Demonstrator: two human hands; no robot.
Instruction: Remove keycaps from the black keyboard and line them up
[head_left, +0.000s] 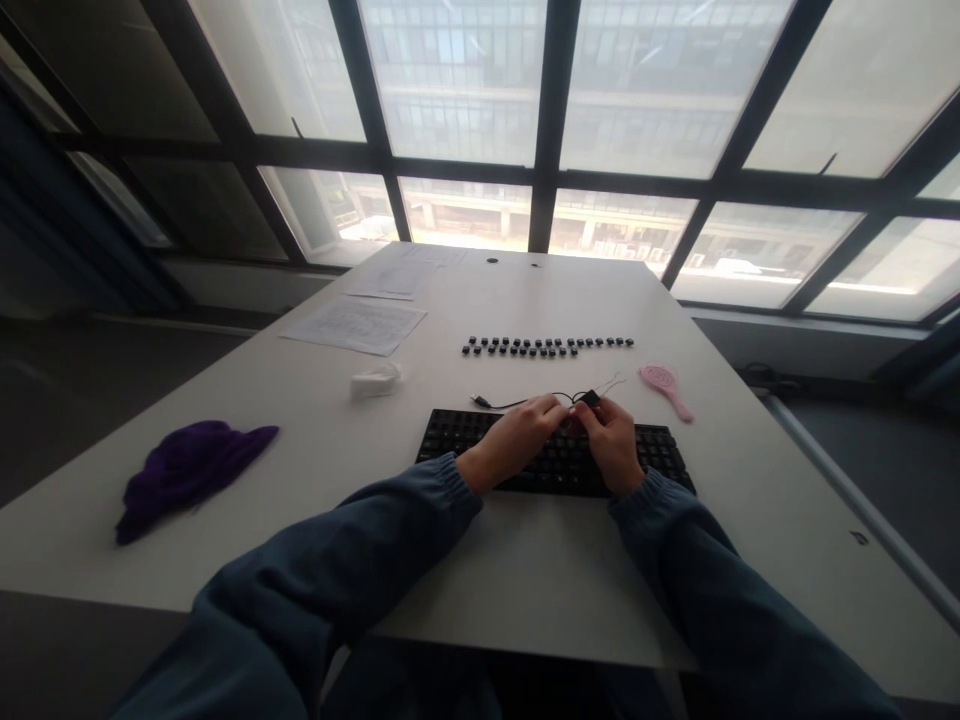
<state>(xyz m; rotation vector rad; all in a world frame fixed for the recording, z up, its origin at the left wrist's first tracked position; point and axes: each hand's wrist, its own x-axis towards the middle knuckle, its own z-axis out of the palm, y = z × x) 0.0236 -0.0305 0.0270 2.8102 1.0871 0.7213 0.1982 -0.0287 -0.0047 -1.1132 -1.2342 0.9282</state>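
A black keyboard (555, 478) lies flat at the front of the white table, and both my hands are above it. My right hand (616, 440) is closed on a small black piece with thin bent wires (613, 384) sticking out, which looks like a wire keycap puller (590, 398). The fingers of my left hand (525, 430) are pinched together close to it; what they hold is hidden. From behind my fingers a thin black cable (510, 405) runs left to its USB plug (480, 402). Beyond the keyboard, black keycaps (532, 347) stand in two rows.
Left of the keyboard are a purple cloth item (191, 460) and a small white object (375, 381). Printed sheets (356, 322) lie farther back. A pink hairbrush (666, 390) rests on the right. Large windows rise behind the table (750, 440).
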